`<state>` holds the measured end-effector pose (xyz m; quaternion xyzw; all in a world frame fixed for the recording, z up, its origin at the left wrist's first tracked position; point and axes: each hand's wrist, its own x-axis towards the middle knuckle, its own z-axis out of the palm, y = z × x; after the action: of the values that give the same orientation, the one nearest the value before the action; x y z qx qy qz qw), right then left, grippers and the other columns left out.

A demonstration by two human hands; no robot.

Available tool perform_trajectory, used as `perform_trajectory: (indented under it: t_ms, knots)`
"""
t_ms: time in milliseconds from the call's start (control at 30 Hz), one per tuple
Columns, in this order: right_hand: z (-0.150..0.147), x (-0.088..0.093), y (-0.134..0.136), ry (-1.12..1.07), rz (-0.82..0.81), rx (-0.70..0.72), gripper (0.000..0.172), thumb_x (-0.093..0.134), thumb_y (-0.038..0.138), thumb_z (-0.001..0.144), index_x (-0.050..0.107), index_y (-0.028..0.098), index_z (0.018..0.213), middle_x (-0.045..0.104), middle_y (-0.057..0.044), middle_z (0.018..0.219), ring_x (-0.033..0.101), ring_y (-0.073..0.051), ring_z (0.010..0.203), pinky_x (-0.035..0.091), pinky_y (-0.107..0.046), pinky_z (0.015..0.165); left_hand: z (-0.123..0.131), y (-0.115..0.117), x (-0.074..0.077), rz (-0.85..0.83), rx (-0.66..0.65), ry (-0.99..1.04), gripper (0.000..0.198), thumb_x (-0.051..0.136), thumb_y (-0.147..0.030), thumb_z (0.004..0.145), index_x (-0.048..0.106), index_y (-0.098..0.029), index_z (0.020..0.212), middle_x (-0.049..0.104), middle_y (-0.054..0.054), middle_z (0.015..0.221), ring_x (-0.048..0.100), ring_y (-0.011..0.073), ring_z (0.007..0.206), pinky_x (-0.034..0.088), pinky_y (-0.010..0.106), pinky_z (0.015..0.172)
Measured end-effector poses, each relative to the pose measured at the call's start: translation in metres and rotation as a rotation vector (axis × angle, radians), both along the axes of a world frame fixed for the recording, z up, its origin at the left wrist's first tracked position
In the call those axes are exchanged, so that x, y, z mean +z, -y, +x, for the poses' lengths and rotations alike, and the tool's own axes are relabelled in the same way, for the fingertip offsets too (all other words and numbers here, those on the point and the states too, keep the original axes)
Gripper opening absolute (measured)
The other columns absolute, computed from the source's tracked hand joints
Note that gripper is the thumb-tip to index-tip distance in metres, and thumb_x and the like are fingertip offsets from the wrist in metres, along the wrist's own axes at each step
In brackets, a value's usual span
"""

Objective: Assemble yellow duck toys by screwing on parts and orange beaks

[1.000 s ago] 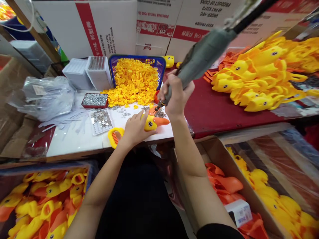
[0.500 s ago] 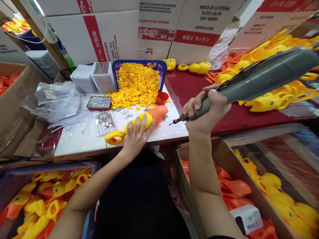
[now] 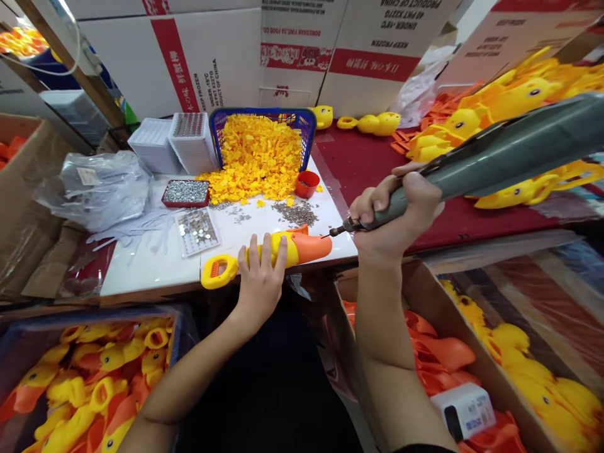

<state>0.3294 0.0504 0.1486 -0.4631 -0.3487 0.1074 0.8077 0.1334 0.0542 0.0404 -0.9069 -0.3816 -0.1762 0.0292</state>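
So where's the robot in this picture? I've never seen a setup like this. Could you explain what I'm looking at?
There is no robot: these are a person's bare hands, seen by a camera worn on their head, looking forward and down. The left hand has its fingers around a yellow duck with an orange beak. The right hand grips a grey tool; its thin tip is at the beak, though I can't tell whether they touch. On the white table are a blue basket, yellow pieces heaped in and before it, a red cup and loose metal bits.
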Motion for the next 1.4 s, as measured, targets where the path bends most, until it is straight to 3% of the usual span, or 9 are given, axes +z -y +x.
perform_trajectory:
  t_ms: [100, 267, 467, 600, 700, 867, 1033, 1167, 1400]
  knots:
    - [0.000, 0.000, 0.001, -0.017, 0.044, 0.010, 0.028, 0.059, 0.055, 0.085, 0.052, 0.028, 0.081, 0.029, 0.010, 0.051, 0.031, -0.010, 0.033, 0.027, -0.025, 0.036, 0.008, -0.002, -0.011, 0.041, 0.003, 0.040, 0.057, 0.051, -0.015, 0.099, 0.053, -0.024, 0.156, 0.050, 0.021, 0.161, 0.045, 0.0448, 0.150, 0.036, 0.070, 0.120]
    - [-0.004, -0.004, 0.001, -0.011, 0.044, 0.001, 0.030, 0.058, 0.057, 0.086, 0.052, 0.028, 0.081, 0.029, 0.010, 0.052, 0.032, -0.010, 0.033, 0.027, -0.025, 0.037, 0.025, -0.021, -0.027, 0.003, -0.006, 0.158, 0.058, 0.045, -0.009, 0.100, 0.057, -0.032, 0.152, 0.049, 0.016, 0.161, 0.049, 0.0354, 0.150, 0.033, 0.068, 0.124]
    - [-0.011, -0.001, 0.003, -0.037, 0.113, 0.049, 0.024, 0.061, 0.051, 0.084, 0.054, 0.029, 0.080, 0.029, 0.010, 0.051, 0.030, -0.009, 0.033, 0.027, -0.025, 0.036, 0.034, -0.032, -0.020, -0.071, 0.049, 0.184, 0.058, 0.046, -0.011, 0.100, 0.057, -0.036, 0.151, 0.048, 0.011, 0.163, 0.052, 0.0310, 0.148, 0.035, 0.062, 0.125]
    - [-0.013, 0.005, 0.008, -0.096, 0.162, 0.068, 0.014, 0.063, 0.041, 0.078, 0.056, 0.028, 0.078, 0.027, 0.011, 0.049, 0.027, -0.009, 0.032, 0.024, -0.026, 0.034, 0.025, -0.022, -0.018, -0.061, -0.022, 0.190, 0.054, 0.056, -0.025, 0.100, 0.054, -0.033, 0.154, 0.047, 0.012, 0.165, 0.039, 0.0341, 0.156, 0.028, 0.062, 0.128]
    - [-0.014, 0.007, 0.012, -0.128, 0.182, 0.076, 0.014, 0.064, 0.038, 0.076, 0.056, 0.027, 0.077, 0.027, 0.011, 0.048, 0.027, -0.009, 0.031, 0.022, -0.026, 0.034, 0.010, -0.025, -0.012, -0.052, 0.028, 0.291, 0.051, 0.056, -0.035, 0.101, 0.058, -0.025, 0.151, 0.049, 0.014, 0.163, 0.034, 0.0360, 0.158, 0.028, 0.060, 0.128]
    - [-0.017, 0.009, 0.012, -0.152, 0.127, 0.018, 0.016, 0.063, 0.040, 0.072, 0.054, 0.027, 0.076, 0.027, 0.011, 0.048, 0.027, -0.008, 0.032, 0.022, -0.028, 0.035, -0.020, -0.096, 0.009, -0.294, 0.222, 0.290, 0.047, 0.040, -0.012, 0.098, 0.065, -0.013, 0.139, 0.062, 0.020, 0.145, 0.056, 0.0320, 0.138, 0.042, 0.053, 0.120]
    - [-0.020, 0.009, 0.008, -0.128, 0.099, 0.030, 0.017, 0.062, 0.043, 0.074, 0.053, 0.028, 0.076, 0.027, 0.010, 0.049, 0.027, -0.010, 0.032, 0.023, -0.028, 0.034, -0.023, -0.170, 0.016, -0.447, 0.207, 0.173, 0.019, 0.071, -0.018, 0.079, 0.078, -0.015, 0.096, 0.077, 0.016, 0.105, 0.070, 0.0324, 0.106, 0.055, 0.046, 0.100]
    - [-0.020, 0.005, 0.006, -0.114, 0.159, 0.062, 0.016, 0.064, 0.042, 0.075, 0.057, 0.028, 0.075, 0.029, 0.010, 0.047, 0.027, -0.009, 0.031, 0.023, -0.027, 0.033, -0.013, -0.183, 0.014, -0.495, 0.139, 0.149, 0.009, 0.070, -0.014, 0.073, 0.075, -0.021, 0.073, 0.079, 0.009, 0.088, 0.072, 0.0267, 0.090, 0.057, 0.037, 0.090]
    - [-0.018, 0.002, 0.007, -0.041, 0.107, 0.091, 0.023, 0.063, 0.050, 0.085, 0.057, 0.028, 0.080, 0.031, 0.010, 0.051, 0.033, -0.009, 0.033, 0.029, -0.025, 0.035, -0.016, -0.176, 0.019, -0.485, 0.115, 0.266, 0.014, 0.063, -0.013, 0.081, 0.074, -0.020, 0.076, 0.080, 0.009, 0.092, 0.071, 0.0255, 0.093, 0.054, 0.038, 0.094]
